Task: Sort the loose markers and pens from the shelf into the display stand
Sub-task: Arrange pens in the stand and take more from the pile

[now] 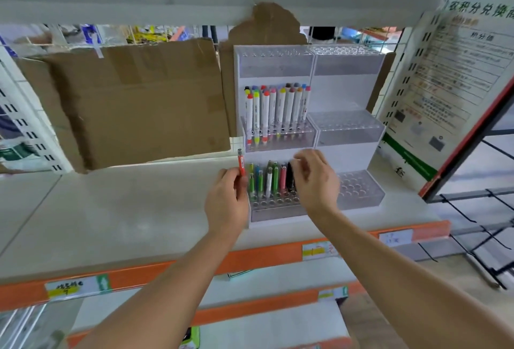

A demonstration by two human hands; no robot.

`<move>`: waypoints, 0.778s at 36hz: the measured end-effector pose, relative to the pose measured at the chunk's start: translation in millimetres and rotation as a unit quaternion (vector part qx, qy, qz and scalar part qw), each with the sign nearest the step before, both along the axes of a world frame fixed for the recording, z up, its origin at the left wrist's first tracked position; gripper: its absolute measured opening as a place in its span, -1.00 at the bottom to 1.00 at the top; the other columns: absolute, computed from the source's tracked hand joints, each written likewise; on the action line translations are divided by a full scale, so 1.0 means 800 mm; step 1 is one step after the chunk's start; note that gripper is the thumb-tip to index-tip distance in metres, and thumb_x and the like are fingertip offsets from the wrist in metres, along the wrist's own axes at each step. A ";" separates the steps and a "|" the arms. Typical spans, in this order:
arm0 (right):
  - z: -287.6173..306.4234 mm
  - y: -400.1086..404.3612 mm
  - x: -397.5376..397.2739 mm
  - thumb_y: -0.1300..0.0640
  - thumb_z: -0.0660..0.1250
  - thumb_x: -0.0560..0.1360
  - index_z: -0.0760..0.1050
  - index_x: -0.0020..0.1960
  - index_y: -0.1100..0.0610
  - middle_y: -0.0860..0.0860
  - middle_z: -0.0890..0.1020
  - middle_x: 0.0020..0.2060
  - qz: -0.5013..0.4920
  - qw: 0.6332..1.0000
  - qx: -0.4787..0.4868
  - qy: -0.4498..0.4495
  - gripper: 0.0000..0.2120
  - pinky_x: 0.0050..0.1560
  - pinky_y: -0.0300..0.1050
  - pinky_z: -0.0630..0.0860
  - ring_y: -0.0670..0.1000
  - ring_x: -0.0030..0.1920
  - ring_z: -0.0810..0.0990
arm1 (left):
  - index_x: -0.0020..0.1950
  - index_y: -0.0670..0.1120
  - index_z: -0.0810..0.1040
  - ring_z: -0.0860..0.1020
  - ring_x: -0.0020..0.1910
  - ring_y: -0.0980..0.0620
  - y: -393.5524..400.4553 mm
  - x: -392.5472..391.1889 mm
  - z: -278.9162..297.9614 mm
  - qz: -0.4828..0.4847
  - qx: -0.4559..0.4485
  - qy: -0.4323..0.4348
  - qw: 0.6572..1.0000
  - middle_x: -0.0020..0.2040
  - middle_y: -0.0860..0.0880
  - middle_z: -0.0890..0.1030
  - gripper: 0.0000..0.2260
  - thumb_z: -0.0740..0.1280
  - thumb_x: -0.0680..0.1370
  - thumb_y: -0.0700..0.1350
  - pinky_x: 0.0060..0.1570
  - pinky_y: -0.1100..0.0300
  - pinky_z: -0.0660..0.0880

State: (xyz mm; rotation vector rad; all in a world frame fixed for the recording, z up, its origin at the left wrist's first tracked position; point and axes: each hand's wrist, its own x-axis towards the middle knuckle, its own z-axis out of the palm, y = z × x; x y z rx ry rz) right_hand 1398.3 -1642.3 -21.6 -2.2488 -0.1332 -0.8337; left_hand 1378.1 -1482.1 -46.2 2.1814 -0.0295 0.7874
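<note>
A white and clear tiered display stand [345, 92] sits on the grey shelf [125, 215]. Its middle left tier holds several white markers [278, 109] with coloured caps. Its bottom left tier [275, 204] holds several coloured pens [267, 179] standing upright. My left hand [226, 201] holds an orange-red pen [241, 162] upright, just left of that bottom tier. My right hand [315, 181] is over the right end of the pen row, fingers curled round a black pen [289, 179] there.
Brown cardboard sheets [133, 103] lean against the wire back behind the shelf. A printed notice board [450, 78] stands at the right. The stand's right-hand tiers [358, 187] have bare holes. An orange price rail [250, 259] runs along the shelf front. People stand in the far aisle.
</note>
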 end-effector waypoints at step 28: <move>-0.012 0.058 0.004 0.28 0.28 0.53 0.50 -0.18 0.26 0.06 0.55 -0.40 0.116 0.993 0.002 0.032 -0.88 -0.35 -0.19 0.31 0.04 -0.39 0.45 | 0.26 -0.13 0.52 0.47 0.17 -0.16 0.057 0.010 -0.031 0.018 0.067 0.096 0.993 0.16 -0.13 0.57 -0.71 0.13 0.63 -0.08 0.02 0.00 0.46</move>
